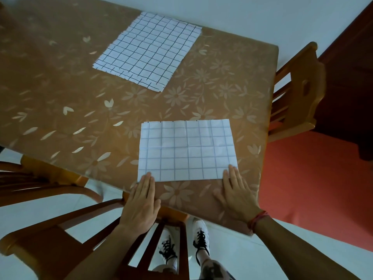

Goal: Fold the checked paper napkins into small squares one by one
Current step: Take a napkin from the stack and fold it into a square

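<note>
Standing at the lower left, a wooden chair (40,239) has its back against the near edge of the counter (60,87), which wears a brown cloth with pale flowers. Just right of it the left hand (141,201) lies palm down, its fingers (146,181) straight and close together, gripping nothing; their tips rest on the near left corner of the napkin (187,150). That napkin lies flat as a white checked rectangle with faint creases, its long near edge running between the two hands, close to the counter's near edge. Farther back, well apart from both hands, a pile (147,49) of checked napkins lies flat and turned at an angle. The right hand (236,195) is palm down too, fingers (232,174) straight and slightly spread, tips touching the napkin's near right corner and holding nothing. A red bracelet (258,218) circles that wrist. A second chair (298,93) stands at the counter's right side.
</note>
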